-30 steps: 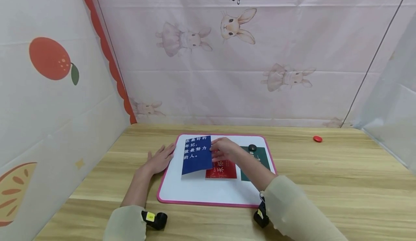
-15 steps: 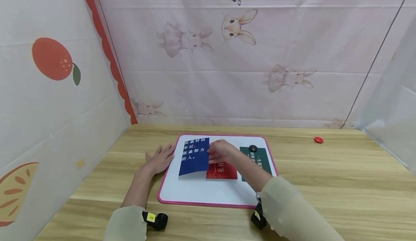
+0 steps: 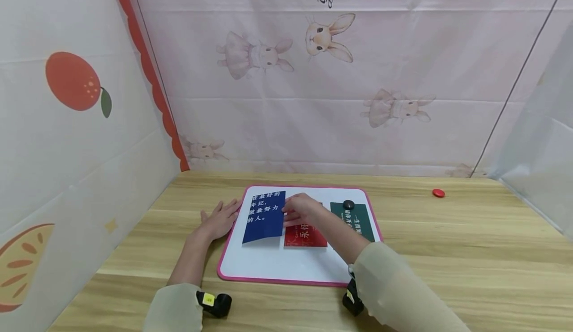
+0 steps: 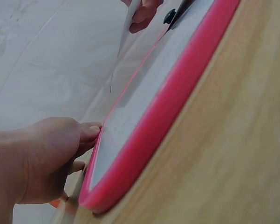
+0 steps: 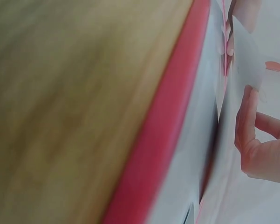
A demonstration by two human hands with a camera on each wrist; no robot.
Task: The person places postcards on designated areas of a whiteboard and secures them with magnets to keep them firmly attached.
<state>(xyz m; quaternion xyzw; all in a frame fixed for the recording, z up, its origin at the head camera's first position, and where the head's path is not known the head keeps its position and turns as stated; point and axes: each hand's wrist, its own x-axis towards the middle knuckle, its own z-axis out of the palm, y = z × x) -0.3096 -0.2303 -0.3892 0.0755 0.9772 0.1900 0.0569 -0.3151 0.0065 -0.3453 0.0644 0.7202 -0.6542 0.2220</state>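
A whiteboard with a pink rim (image 3: 286,281) lies on the wooden table. My right hand (image 3: 305,208) pinches the right edge of a dark blue card (image 3: 265,222) with white characters, tilted above the board's left part; the card's pale back (image 5: 247,56) faces the right wrist view. My left hand (image 3: 220,220) rests at the board's left edge, fingers fairly straight, its thumb touching the pink rim in the left wrist view. Partly under my right hand is a red card (image 3: 304,237) on the board. Right of it lies a green card (image 3: 364,217) with a round black magnet (image 3: 348,205) on it.
A round red magnet (image 3: 438,193) lies on the table at the back right. A cloth wall (image 3: 277,123) with printed rabbits stands behind the table, and another with printed fruit (image 3: 73,81) stands on the left.
My right hand has moved slightly left with the blue card, showing more of the red and green cards. The left hand stays on the board's edge.
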